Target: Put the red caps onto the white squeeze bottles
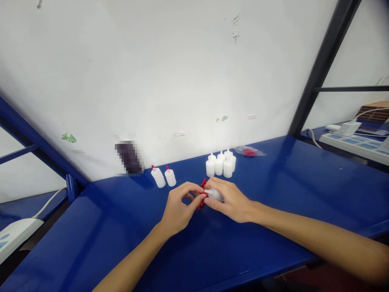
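My right hand (232, 198) is wrapped round a small white squeeze bottle (215, 195), tilted so that its nozzle points left. At the nozzle's tip, my left hand (180, 207) pinches a small red cap (204, 194) between thumb and fingertips. Whether the cap is seated on the nozzle I cannot tell. Several loose red caps (199, 208) lie on the blue table beneath and behind the fingers, partly hidden by both hands.
Small white bottles with red caps (170, 177) stand at the back left. Several uncapped white bottles (219, 166) are grouped behind my right hand. A clear plastic bag (257, 152) with red caps lies by the wall. Power strips (358, 144) sit at both sides.
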Demonstrator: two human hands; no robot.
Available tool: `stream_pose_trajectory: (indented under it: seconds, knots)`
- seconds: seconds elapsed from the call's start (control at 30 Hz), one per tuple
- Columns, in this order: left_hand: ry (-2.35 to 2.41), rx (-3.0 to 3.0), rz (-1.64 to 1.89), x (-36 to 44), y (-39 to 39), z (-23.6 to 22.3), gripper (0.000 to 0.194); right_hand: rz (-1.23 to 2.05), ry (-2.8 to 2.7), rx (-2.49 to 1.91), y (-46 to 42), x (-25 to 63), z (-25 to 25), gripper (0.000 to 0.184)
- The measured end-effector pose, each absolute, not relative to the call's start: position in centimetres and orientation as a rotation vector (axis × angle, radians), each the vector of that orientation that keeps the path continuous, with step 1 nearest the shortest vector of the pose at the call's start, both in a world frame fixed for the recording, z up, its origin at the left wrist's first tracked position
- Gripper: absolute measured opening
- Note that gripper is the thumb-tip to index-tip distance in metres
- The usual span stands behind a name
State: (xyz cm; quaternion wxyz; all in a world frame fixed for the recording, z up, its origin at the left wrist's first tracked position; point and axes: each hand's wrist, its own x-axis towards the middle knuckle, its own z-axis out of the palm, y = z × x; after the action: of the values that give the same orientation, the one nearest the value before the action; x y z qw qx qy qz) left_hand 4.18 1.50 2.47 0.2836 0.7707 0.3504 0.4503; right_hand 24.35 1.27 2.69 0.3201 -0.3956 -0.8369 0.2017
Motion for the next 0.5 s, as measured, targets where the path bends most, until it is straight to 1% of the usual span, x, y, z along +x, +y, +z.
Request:
stream_pose_trajectory:
  seconds: [0.23, 0.33, 0.5]
  knots:
    - [0.904, 1.913, 1.287, 5.2, 0.3, 2.1, 0.015, 0.588, -2.183, -1.024, 1.0, 24.4, 2.8, 0.05]
    - [0.896, 1.955, 1.301, 5.2, 0.2, 2.0, 0.014, 0.636, -2.217, -1.05, 1.0, 24.4, 2.5, 0.054]
    - [0.86, 2.115, 1.206, 5.2, 0.0, 2.2, 0.009, 0.687, -2.182, -1.061, 0.9, 24.4, 2.3, 0.057]
